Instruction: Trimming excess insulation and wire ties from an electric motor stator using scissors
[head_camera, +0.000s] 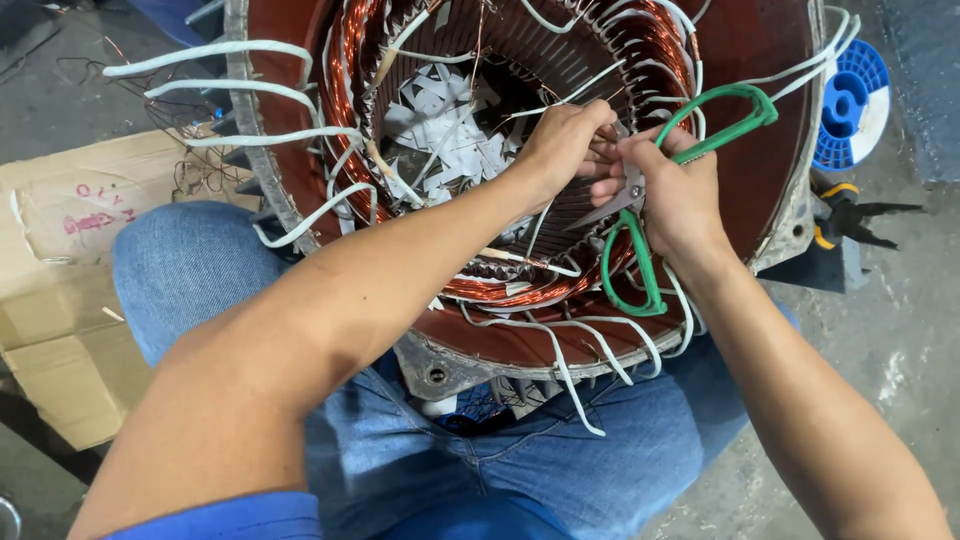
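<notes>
Scissors with green handles sit in the right hand, fingers wrapped round them, over the stator on the lap. Left hand pinches something at the copper windings, can't tell what. Blue spool lies beyond.

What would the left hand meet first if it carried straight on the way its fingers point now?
The left hand points right, toward the right hand, whose fingers it already appears to touch at the green-handled scissors. Beyond that lies the copper winding of the stator; depth is unclear.
</notes>
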